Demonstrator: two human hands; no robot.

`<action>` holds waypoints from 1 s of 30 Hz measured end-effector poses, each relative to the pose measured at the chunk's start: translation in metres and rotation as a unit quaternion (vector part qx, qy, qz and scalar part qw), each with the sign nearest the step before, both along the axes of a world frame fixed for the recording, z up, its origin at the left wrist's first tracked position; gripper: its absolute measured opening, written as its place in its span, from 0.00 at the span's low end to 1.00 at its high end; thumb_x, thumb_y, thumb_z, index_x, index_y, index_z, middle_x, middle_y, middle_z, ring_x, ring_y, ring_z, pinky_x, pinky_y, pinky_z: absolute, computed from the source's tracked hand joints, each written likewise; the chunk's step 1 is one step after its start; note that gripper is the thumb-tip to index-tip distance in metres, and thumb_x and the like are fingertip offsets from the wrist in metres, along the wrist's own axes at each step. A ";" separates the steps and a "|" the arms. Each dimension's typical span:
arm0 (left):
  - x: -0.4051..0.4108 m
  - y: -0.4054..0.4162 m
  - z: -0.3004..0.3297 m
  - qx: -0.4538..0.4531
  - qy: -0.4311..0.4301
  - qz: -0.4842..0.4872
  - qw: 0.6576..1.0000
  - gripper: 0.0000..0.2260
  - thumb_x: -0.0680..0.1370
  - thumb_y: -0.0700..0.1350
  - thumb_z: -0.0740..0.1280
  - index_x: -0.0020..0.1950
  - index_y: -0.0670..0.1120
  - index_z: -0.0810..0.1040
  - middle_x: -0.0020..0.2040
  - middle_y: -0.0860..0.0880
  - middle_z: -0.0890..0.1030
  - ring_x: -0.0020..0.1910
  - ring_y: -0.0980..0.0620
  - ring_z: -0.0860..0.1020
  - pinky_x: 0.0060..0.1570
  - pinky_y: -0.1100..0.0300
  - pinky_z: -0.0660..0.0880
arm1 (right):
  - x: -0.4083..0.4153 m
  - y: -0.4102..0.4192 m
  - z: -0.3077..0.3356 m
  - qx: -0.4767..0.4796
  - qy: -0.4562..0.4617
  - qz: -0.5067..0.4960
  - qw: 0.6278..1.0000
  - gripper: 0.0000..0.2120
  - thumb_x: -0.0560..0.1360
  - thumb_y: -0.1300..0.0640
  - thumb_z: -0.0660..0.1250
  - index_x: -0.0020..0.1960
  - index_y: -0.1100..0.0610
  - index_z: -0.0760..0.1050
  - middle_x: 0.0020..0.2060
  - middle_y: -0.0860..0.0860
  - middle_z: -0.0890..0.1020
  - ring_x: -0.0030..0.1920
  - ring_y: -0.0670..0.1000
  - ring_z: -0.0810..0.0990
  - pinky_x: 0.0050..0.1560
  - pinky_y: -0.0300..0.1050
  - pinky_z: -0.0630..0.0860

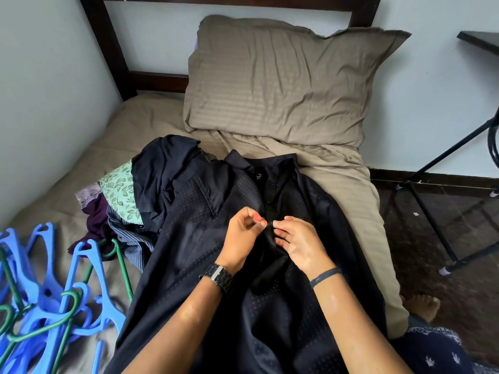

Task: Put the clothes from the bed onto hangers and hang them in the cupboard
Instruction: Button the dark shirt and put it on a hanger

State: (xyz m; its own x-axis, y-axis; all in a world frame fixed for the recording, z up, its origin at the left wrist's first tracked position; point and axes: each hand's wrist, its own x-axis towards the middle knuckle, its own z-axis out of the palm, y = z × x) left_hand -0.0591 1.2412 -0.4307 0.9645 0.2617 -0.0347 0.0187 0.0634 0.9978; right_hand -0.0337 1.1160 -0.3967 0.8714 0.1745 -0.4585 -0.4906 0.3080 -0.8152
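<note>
Shirt [243,265]: dark navy with a fine dot pattern, spread flat on the bed, collar toward the pillow, front placket facing up.
Left hand [243,236]: over the middle of the shirt, thumb and forefinger pinching the placket; a dark watch sits on the wrist.
Right hand [299,241]: just beside the left hand, fingertips pinching the same placket from the other side; a thin dark band circles the wrist.
Pile [124,201]: other clothes heaped left of the shirt, touching it, among them a green leaf-print piece, a purple one, a striped one and another dark one.
Hangers [54,298]: blue plastic ones tangled with thinner green ones, on the bed left of the shirt, just below the pile.
Pillow [283,82]: taupe with faint stripes, beyond the shirt's collar, leaning on the dark headboard [108,49].
Bed [151,117]: covered in a matching taupe sheet, which drapes over the edge right of the shirt.
Foot [421,306]: bare, on the dark floor right of the shirt.
Stand [432,211]: black metal legs, on the floor farther right of the shirt.
</note>
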 end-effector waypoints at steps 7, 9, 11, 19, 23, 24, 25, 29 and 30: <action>0.018 0.005 0.006 -0.001 -0.031 -0.021 0.999 0.13 0.76 0.28 0.62 0.39 0.45 0.70 0.36 0.51 0.74 0.38 0.53 0.71 0.43 0.61 0.70 | 0.000 0.008 -0.002 -0.408 -0.338 0.056 0.847 0.03 0.76 0.58 0.67 0.46 0.56 0.79 0.36 0.46 0.81 0.37 0.41 0.78 0.38 0.26 0.71; 0.026 0.006 0.013 0.047 -0.044 -0.042 0.997 0.13 0.76 0.28 0.60 0.40 0.45 0.71 0.37 0.51 0.73 0.39 0.55 0.71 0.42 0.63 0.70 | 0.007 0.011 -0.001 -0.409 -0.339 0.050 0.846 0.04 0.75 0.55 0.69 0.47 0.55 0.78 0.36 0.47 0.81 0.37 0.43 0.79 0.37 0.27 0.70; 0.035 0.008 0.019 0.106 -0.057 -0.052 0.991 0.14 0.76 0.29 0.61 0.40 0.47 0.71 0.38 0.53 0.73 0.38 0.60 0.71 0.42 0.67 0.69 | 0.021 0.012 -0.001 -0.381 -0.285 0.043 0.878 0.02 0.75 0.56 0.69 0.45 0.54 0.79 0.36 0.48 0.82 0.38 0.46 0.80 0.41 0.32 0.74; 0.059 0.027 -0.006 0.292 0.020 -0.083 0.953 0.06 0.74 0.34 0.69 0.43 0.45 0.79 0.42 0.51 0.80 0.35 0.62 0.75 0.42 0.74 0.70 | 0.008 -0.003 -0.008 -0.315 -0.173 0.050 0.932 0.10 0.74 0.70 0.63 0.51 0.61 0.79 0.42 0.53 0.80 0.35 0.48 0.81 0.43 0.45 0.82; 0.056 0.026 -0.002 0.285 0.030 -0.074 0.955 0.05 0.73 0.34 0.70 0.45 0.43 0.79 0.40 0.52 0.80 0.36 0.59 0.75 0.41 0.75 0.71 | -0.012 -0.004 -0.015 -0.250 -0.099 0.134 0.954 0.07 0.73 0.70 0.66 0.49 0.63 0.77 0.43 0.58 0.80 0.39 0.51 0.81 0.37 0.41 0.81; 0.053 0.025 -0.001 0.295 0.034 -0.075 0.952 0.05 0.73 0.34 0.70 0.46 0.42 0.79 0.42 0.50 0.80 0.38 0.58 0.76 0.41 0.75 0.71 | -0.013 -0.006 -0.019 -0.295 -0.107 0.138 0.939 0.07 0.73 0.69 0.67 0.50 0.63 0.78 0.43 0.57 0.81 0.39 0.51 0.81 0.36 0.40 0.81; 0.049 0.025 0.000 0.310 0.036 -0.075 0.947 0.06 0.73 0.34 0.70 0.47 0.42 0.79 0.44 0.50 0.81 0.39 0.58 0.76 0.42 0.76 0.70 | -0.013 -0.009 -0.023 -0.350 -0.125 0.139 0.918 0.06 0.73 0.68 0.67 0.50 0.62 0.78 0.41 0.55 0.81 0.38 0.51 0.82 0.37 0.40 0.81; 0.021 0.024 0.003 0.354 0.035 -0.013 0.935 0.08 0.73 0.32 0.67 0.47 0.43 0.81 0.44 0.53 0.80 0.43 0.58 0.76 0.44 0.79 0.66 | -0.013 -0.013 -0.034 -0.446 -0.196 0.151 0.860 0.05 0.72 0.63 0.71 0.48 0.60 0.80 0.39 0.51 0.82 0.40 0.50 0.82 0.47 0.44 0.81; 0.013 0.025 0.004 0.354 0.031 0.015 0.934 0.09 0.73 0.32 0.67 0.47 0.44 0.81 0.44 0.52 0.80 0.42 0.57 0.76 0.44 0.78 0.67 | -0.014 -0.013 -0.035 -0.453 -0.205 0.155 0.854 0.05 0.71 0.63 0.72 0.48 0.60 0.80 0.40 0.51 0.82 0.40 0.49 0.82 0.46 0.39 0.80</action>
State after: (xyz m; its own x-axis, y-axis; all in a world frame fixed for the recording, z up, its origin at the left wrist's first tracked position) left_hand -0.0462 1.2657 -0.4265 0.9585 0.2667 0.1011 0.0872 -0.6114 0.7865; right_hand -0.0477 1.1030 -0.4322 0.9675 0.1608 -0.1953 -0.0509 -0.6326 -0.7728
